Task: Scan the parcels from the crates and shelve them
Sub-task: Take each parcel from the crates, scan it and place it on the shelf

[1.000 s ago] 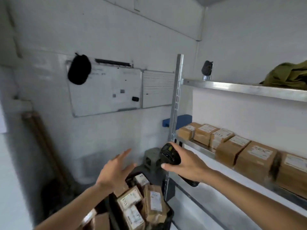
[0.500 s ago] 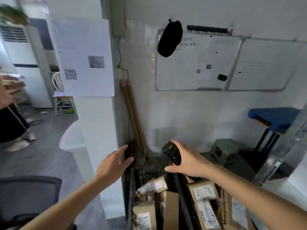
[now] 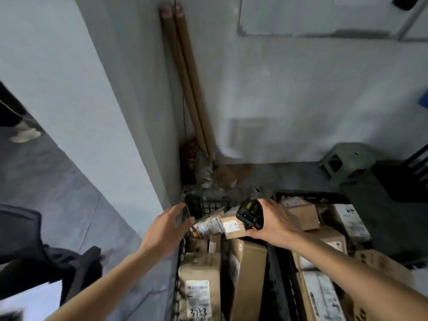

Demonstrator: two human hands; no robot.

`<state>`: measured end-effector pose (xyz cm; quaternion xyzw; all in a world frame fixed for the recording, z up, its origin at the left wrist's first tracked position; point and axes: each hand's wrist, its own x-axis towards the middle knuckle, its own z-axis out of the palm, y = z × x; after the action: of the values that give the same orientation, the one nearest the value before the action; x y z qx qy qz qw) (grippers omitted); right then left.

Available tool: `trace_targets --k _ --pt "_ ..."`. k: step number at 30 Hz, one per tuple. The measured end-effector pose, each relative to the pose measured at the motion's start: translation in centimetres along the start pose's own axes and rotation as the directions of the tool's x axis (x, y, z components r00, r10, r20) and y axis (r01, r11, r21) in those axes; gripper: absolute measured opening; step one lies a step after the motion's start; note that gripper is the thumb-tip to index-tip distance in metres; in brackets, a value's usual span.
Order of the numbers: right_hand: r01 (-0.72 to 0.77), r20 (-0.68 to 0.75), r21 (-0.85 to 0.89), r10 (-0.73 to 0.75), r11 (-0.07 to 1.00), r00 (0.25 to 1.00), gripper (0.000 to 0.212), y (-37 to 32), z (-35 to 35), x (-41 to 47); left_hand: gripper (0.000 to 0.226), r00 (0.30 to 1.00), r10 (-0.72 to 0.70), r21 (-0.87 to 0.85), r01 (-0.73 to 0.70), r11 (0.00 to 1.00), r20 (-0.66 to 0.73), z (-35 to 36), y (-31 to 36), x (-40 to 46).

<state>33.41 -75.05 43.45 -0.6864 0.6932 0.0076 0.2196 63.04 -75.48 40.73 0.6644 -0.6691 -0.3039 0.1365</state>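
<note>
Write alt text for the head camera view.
A right hand grips a black handheld scanner over two black crates of labelled cardboard parcels, while the open left hand reaches toward the left crate's rim, beside a white wall.

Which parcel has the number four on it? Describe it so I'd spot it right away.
Look at the left black crate by the white pillar. At its far end, just left of the scanner in the right hand, lies a small brown box. Unlike its neighbours, its white label bears a handwritten 4.

Parcels [image 3: 200,283] in crates [image 3: 312,196], stool [image 3: 347,162] behind.
</note>
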Motion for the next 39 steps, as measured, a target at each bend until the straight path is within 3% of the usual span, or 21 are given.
trace_targets --k 4,10,27,32,39 --pt "-0.104 0.038 -0.027 0.105 0.994 0.994 0.074 2.3 3.7 2.7 0.059 0.998 0.004 0.018 -0.005 1.000 0.065 5.5 -1.3 4.0" --pt "-0.200 0.122 0.006 0.197 0.980 0.973 0.074 4.4 7.9 6.1 0.051 0.990 -0.025 -0.085 0.037 0.996 0.136 12.0 -2.4 8.6" --pt "-0.221 0.332 0.160 0.159 0.962 0.930 0.071 6.5 10.9 11.6 0.041 0.881 -0.081 -0.185 0.187 0.965 0.467 20.3 -3.1 15.2" --pt "-0.230 0.367 0.221 0.138 0.948 0.920 0.078 6.7 10.8 12.3 0.036 0.874 -0.156 -0.295 0.316 0.902 0.460 21.0 -2.7 15.4" --pt "-0.257 0.315 0.442 0.120 0.860 0.942 0.070 7.0 10.6 10.1 0.033 0.898 -0.205 -0.412 0.370 0.833 0.390 19.7 -2.0 14.0"
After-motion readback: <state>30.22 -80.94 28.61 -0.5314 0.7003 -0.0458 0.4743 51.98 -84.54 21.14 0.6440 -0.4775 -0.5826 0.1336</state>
